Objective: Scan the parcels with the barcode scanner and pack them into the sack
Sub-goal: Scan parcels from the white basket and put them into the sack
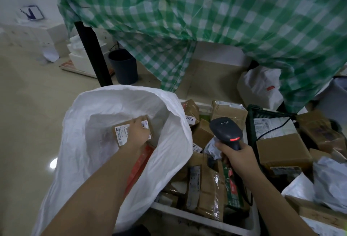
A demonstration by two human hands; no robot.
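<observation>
A large white sack stands open at the left. My left hand reaches down inside it and grips a small brown cardboard parcel with a white label. A red-marked parcel lies under my forearm in the sack. My right hand grips the handle of a black barcode scanner, whose red light glows, above a white bin filled with several brown parcels.
A table with a green checked cloth hangs over the back. Its black leg and a dark bucket stand behind the sack. A dark crate and more boxes and white mail bags crowd the right.
</observation>
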